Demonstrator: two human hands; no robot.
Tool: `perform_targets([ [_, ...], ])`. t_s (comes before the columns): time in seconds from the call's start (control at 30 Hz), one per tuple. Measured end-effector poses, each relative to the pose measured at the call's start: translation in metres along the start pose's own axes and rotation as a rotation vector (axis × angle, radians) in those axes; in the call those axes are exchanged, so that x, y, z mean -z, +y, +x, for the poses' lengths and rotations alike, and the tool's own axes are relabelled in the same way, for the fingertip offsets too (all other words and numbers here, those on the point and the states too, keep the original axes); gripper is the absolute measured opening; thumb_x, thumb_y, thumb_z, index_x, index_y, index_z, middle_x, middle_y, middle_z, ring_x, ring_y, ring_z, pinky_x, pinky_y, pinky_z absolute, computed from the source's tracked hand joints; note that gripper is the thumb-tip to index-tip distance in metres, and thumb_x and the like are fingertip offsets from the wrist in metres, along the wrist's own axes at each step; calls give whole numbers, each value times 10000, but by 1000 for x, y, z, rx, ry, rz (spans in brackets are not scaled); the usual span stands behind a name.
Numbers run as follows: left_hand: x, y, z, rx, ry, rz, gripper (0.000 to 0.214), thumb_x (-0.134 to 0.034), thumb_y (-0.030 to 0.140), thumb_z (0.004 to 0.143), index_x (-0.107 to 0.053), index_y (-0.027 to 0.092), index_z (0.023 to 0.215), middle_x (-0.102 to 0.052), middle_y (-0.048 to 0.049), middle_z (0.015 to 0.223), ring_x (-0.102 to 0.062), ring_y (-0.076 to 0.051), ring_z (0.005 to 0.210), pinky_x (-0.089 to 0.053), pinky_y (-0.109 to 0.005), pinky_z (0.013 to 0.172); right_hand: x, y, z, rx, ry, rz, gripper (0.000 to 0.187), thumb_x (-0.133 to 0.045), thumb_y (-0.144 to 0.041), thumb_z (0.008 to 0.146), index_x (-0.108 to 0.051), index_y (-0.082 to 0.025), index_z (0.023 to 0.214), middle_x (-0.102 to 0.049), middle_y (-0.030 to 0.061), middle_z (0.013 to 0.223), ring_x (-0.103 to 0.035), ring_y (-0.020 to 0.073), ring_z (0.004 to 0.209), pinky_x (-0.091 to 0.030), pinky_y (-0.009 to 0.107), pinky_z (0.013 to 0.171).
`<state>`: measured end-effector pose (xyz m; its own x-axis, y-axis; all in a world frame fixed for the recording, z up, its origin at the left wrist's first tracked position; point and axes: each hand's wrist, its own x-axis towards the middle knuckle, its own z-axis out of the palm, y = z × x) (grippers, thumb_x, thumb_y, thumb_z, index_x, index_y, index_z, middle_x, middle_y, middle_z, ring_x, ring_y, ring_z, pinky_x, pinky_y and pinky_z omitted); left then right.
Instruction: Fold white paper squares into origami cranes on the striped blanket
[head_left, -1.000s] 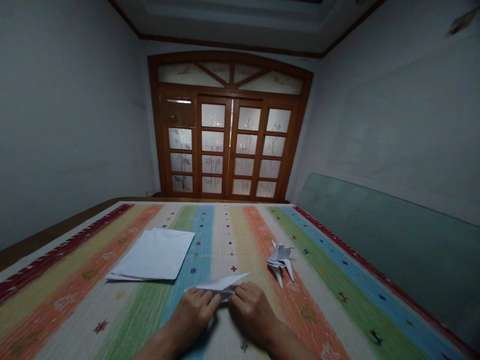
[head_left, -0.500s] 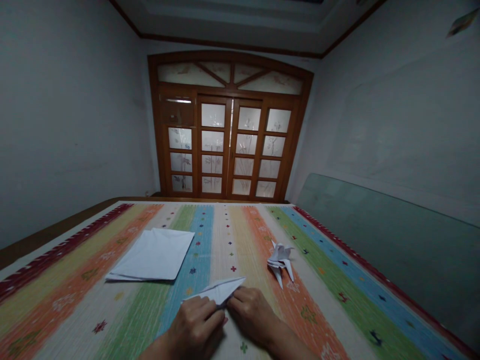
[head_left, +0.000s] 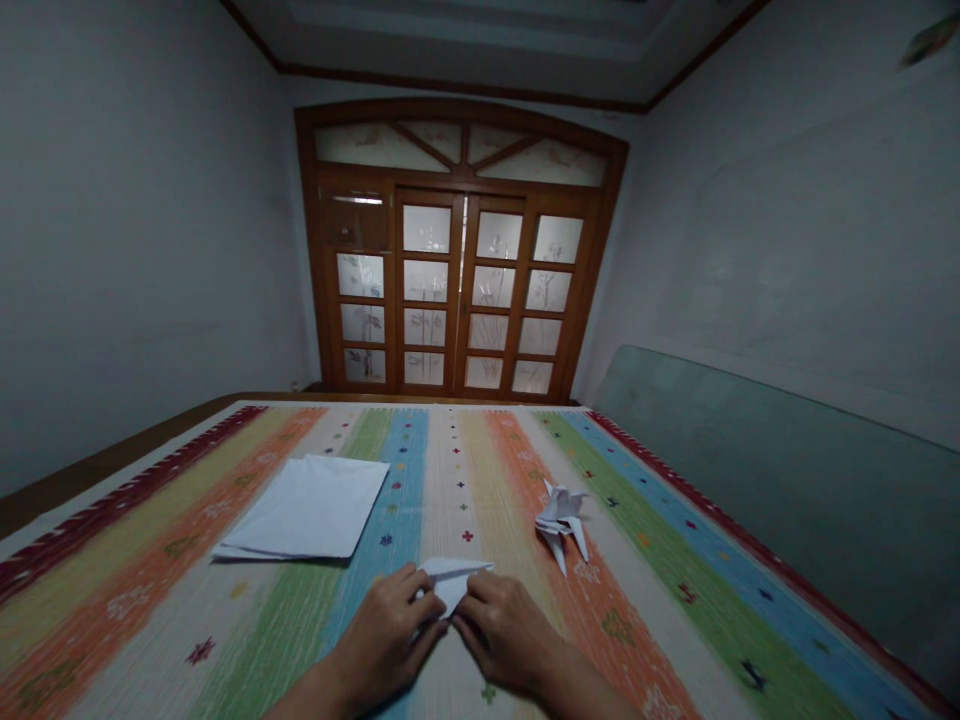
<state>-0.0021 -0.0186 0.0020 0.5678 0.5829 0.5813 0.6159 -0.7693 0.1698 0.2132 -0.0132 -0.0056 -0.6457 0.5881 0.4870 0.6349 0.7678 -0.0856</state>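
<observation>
A piece of folded white paper [head_left: 450,578] lies at the near middle of the striped tablecloth, its narrow point turned to the right. My left hand [head_left: 390,622] pinches its left side between thumb and fingers. On the right side, my right hand [head_left: 501,622] has its fingers closed on the paper's near edge. Both hands partly cover the paper, so its lower folds are hidden. To the right of my right hand stands a folded paper figure [head_left: 561,515] with several pointed ends, touched by neither hand.
A stack of white paper sheets [head_left: 307,508] rests on the tablecloth [head_left: 270,640] to the left, beyond my left hand. A pale green panel [head_left: 750,450] runs along the table's right side. Wooden doors with glass panes [head_left: 457,280] stand past the far edge.
My left hand has shifted slightly up and left along the folded paper, uncovering more of its middle. The paper has turned a little flatter. My right hand stays nearly in place.
</observation>
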Motion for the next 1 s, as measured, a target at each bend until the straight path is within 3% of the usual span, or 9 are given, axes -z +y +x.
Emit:
perform_targets([
  [0.17,1,0,2,35,-4,-61,96,-662,126,891,-684,213,857,-694,-31,847,-648,-208,785,-479,-289,673,1,1,-1,0,113,40,114,-587,-167,926,-623,-196,821,-644,52,829,-598,198,764,-434,287,660],
  [0.23,2,0,3,53,-5,-90,114,-648,128,910,-689,212,846,-702,-26,831,-650,-202,777,-481,-284,672,3,1,-1,-31,134,59,57,-597,-174,924,-640,-190,889,-634,56,850,-593,202,770,-440,290,663],
  [0.33,2,-1,4,83,9,-131,133,-634,145,933,-697,210,835,-714,-23,810,-658,-196,774,-495,-280,686,2,4,-1,-95,118,118,82,-664,-176,895,-665,-202,972,-643,55,922,-608,204,823,-461,293,708],
  [0.47,1,-4,3,111,53,-175,128,-626,150,938,-712,213,867,-729,-24,793,-669,-190,745,-501,-270,666,-3,9,1,-194,118,190,92,-705,-115,866,-702,-204,841,-653,25,847,-621,182,788,-459,271,693],
  [0.83,-5,-7,3,224,35,-133,174,-651,64,831,-738,215,825,-675,-28,809,-674,-193,748,-505,-263,669,-10,14,7,-444,108,388,231,-744,-41,755,-718,-207,912,-707,6,817,-658,182,746,-480,268,710],
  [1.0,-4,-4,6,232,13,-84,132,-669,109,842,-710,203,760,-641,-22,798,-639,-187,732,-496,-267,657,-17,18,10,-445,160,379,245,-750,-52,735,-734,-211,921,-675,16,828,-664,200,766,-504,286,709],
])
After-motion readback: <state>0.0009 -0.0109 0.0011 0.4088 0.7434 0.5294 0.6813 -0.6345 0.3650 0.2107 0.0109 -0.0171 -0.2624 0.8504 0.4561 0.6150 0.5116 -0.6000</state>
